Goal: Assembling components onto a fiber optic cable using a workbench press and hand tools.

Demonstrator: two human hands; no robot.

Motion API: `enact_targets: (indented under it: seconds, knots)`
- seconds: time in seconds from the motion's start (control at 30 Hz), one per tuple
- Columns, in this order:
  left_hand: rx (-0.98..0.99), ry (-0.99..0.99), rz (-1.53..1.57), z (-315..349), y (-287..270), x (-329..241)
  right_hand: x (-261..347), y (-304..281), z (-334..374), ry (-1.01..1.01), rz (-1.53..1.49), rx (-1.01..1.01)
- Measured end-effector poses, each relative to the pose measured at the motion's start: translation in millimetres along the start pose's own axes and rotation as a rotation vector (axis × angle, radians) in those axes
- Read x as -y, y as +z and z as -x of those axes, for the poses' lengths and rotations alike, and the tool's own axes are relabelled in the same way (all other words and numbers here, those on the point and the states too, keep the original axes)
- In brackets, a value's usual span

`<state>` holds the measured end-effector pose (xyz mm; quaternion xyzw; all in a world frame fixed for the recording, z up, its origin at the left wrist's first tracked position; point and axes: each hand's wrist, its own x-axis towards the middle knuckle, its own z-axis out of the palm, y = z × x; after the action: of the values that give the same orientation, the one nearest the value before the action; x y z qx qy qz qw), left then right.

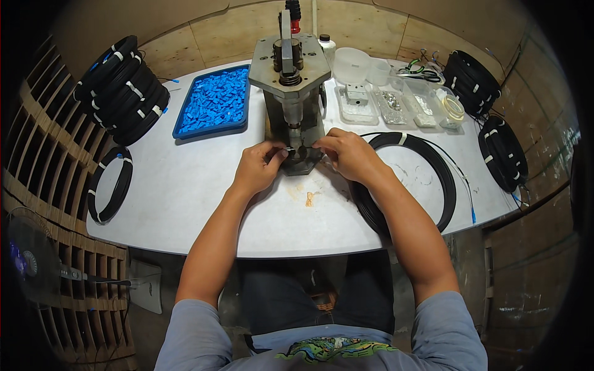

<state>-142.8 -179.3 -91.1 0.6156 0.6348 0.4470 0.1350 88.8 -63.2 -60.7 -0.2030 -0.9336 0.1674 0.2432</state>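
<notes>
A grey metal bench press (291, 93) stands upright in the middle of the table, its ram (294, 127) pointing down at the base (301, 167). My left hand (257, 167) reaches in from the left, thumb and forefinger pinched on a small shiny metal piece (289, 149) beside the ram's lower end. From the right comes my right hand (349, 153), its fingers closed near the same spot; what they hold is too small to make out. Under my right forearm lies a coil of black cable (447, 179), bound with white tape, with a blue-tipped end (474, 214).
A blue tray (179, 135) of small blue plastic parts sits left of the press. Stacked black coils (127, 93) and a single coil (124, 185) are farther left. Clear plastic boxes (391, 108) of small parts, pliers (424, 69) and more coils (473, 83) stand at the right.
</notes>
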Motion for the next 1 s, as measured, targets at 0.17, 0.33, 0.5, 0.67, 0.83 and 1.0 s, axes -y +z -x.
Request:
enact_targets:
  seconds: [0.17, 0.33, 0.5, 0.67, 0.83, 1.0]
  knots:
    - [-0.007, 0.005, 0.007, -1, 1, 1, 1, -1, 0, 0.011, 0.019, 0.005]
    - [-0.012, 0.012, 0.014, -1, 1, 0, -1, 0, 1, 0.010, 0.032, 0.006]
    - [-0.004, -0.002, -0.011, -1, 0, -2, 0, 0, 1, 0.005, 0.041, -0.001]
    - [0.007, -0.007, -0.004, -1, 0, -3, 0, 0, 1, 0.009, 0.027, -0.002]
    - [-0.041, 0.052, 0.010, -1, 3, 7, 2, 1, 1, -0.002, 0.028, -0.018]
    - [-0.039, 0.062, 0.038, -1, 5, 8, 1, 1, 1, 0.001, 0.059, -0.011]
